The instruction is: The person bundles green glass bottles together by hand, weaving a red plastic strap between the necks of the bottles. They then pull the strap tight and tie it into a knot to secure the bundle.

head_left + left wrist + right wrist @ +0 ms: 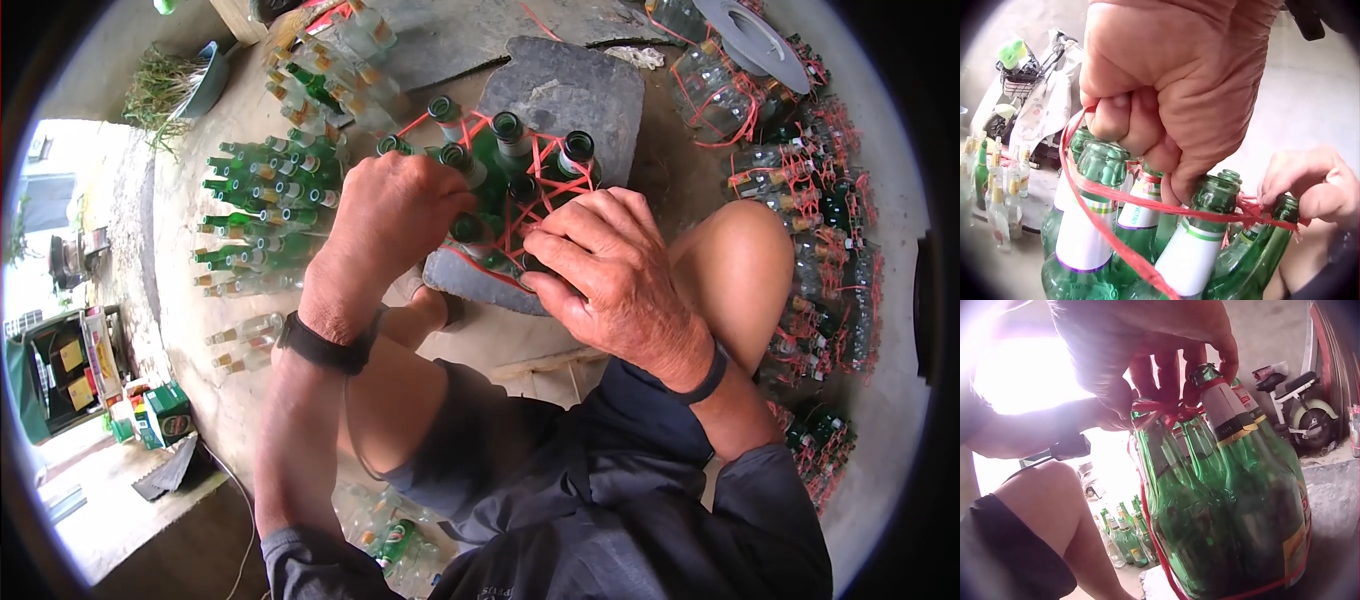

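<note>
A cluster of green glass bottles (512, 145) stands upright on a dark stone slab (590, 95), with red plastic twine (545, 150) strung between the necks and around the bodies. My left hand (395, 215) is over the left-hand necks, its fingers curled around the twine (1129, 199), which runs from the fist past the white-labelled necks. At the near right of the cluster, my right hand (620, 275) has thumb and fingers bent at a bottle neck (1285, 209) where twine gathers. The right wrist view shows those fingers (1166, 372) behind the necks, gripping at the bunched twine.
Loose green bottles (270, 195) stand in rows on the floor to the left, and clear bottles (365, 90) behind them. Twine-tied bottle bundles (835, 240) line the right wall. A grey ring-shaped lid (755, 45) lies on one bundle. A scooter (1300, 397) is parked beyond.
</note>
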### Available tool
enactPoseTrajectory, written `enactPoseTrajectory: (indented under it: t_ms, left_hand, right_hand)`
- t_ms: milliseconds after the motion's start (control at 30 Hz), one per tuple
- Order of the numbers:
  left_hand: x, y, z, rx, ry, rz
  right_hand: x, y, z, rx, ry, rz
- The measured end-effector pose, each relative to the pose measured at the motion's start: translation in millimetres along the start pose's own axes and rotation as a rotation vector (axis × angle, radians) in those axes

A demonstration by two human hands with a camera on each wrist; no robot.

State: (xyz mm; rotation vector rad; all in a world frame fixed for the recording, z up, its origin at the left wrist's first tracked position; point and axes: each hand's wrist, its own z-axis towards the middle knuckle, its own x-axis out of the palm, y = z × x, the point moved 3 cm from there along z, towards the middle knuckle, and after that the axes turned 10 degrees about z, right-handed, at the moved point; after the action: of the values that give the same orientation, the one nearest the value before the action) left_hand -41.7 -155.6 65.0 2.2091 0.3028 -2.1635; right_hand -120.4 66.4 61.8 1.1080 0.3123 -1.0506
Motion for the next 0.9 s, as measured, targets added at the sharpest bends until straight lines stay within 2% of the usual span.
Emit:
enactPoseTrajectory:
  t_ms: [67, 133, 167, 267, 467, 533, 867, 900]
  left_hand:
    - [4.8, -0.3, -4.1, -0.008, -0.003, 0.052]
    - [5.5, -1.4, -8.1, -0.009, -0.129, 0.086]
    - [5.1, -2.3, -9.5, -0.004, -0.13, 0.089]
    - [3.3, -7.9, -17.1, -0.062, -0.061, 0.147]
    - [14.6, -11.8, -32.6, -0.164, -0.192, 0.096]
    - [17.8, -13.6, -37.4, -0.267, -0.222, 0.055]
    - [17.7, -23.1, -43.9, -0.351, -0.269, 0.047]
    - [17.7, -23.6, -45.2, -0.42, -0.2, 0.026]
  right_hand:
    - [-0.1, 0.4, -0.3, 0.003, 0.002, -0.001]
    - [-0.9, 0.2, -0.3, 0.004, 0.001, -0.003]
    - [-1.1, -0.3, -0.1, 0.003, 0.0, 0.006]
    - [0.0, 0.0, -1.4, 0.005, -0.009, 0.015]
    - [4.5, 0.3, -3.0, -0.004, -0.035, -0.022]
    - [5.3, 1.3, -3.7, -0.01, -0.038, -0.045]
    - [11.7, 1.0, -2.8, 0.023, -0.047, -0.05]
    - [11.3, 0.6, -1.6, 0.009, -0.044, -0.035]
